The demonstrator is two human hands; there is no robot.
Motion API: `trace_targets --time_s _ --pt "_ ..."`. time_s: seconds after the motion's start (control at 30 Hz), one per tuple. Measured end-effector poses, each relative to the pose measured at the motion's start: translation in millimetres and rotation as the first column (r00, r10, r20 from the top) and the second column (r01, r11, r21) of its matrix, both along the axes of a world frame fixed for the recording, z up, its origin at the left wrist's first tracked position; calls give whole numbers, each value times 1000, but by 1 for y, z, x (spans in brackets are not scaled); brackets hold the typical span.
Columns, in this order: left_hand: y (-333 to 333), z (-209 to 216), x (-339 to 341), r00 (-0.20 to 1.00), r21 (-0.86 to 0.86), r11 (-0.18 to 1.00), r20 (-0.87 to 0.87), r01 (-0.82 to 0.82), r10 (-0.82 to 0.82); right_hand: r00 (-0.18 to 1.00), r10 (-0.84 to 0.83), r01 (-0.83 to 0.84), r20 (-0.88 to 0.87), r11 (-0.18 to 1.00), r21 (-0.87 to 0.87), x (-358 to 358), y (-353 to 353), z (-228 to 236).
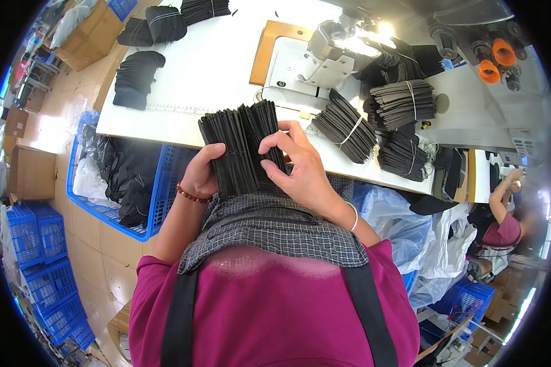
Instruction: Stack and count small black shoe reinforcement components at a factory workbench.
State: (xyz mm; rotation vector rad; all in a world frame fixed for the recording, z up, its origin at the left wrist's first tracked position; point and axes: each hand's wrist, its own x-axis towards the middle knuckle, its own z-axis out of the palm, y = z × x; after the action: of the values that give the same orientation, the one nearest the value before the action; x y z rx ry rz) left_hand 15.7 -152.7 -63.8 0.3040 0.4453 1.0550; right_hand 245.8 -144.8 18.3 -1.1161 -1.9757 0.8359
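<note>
Head view: our left hand [201, 172] grips the black stack [229, 153] at the table [196, 67]'s near edge; our right hand [300, 166] pinches its right part, where it splits. We'd call this stack mid-handling; can't tell if it's tied. At least 3 bundles [348, 131] on the right look done, banded. Left pile [138, 79] shows no tie, so probably pending. Blue basket [160, 192], near left: black pieces [127, 177], clear bag [92, 182].
</note>
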Motion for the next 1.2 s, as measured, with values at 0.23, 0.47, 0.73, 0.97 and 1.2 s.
trace_targets --time_s 0.23,0.47,0.73,0.97,1.2 --pt "0 5 1 999 47 999 -37 -11 13 999 29 -32 23 995 98 -1 0 -2" --pt "-1 4 1 997 58 998 -74 -21 25 998 45 -46 32 998 33 1 0 -1" --pt "0 7 2 997 84 996 -79 -8 14 999 32 -34 33 998 52 -1 -1 -1" --pt "1 7 2 999 56 998 -46 -4 7 998 35 -38 43 998 53 1 1 -3" --pt "1 8 3 1000 35 999 -29 10 -9 1000 27 -27 -4 999 45 -2 1 -8"
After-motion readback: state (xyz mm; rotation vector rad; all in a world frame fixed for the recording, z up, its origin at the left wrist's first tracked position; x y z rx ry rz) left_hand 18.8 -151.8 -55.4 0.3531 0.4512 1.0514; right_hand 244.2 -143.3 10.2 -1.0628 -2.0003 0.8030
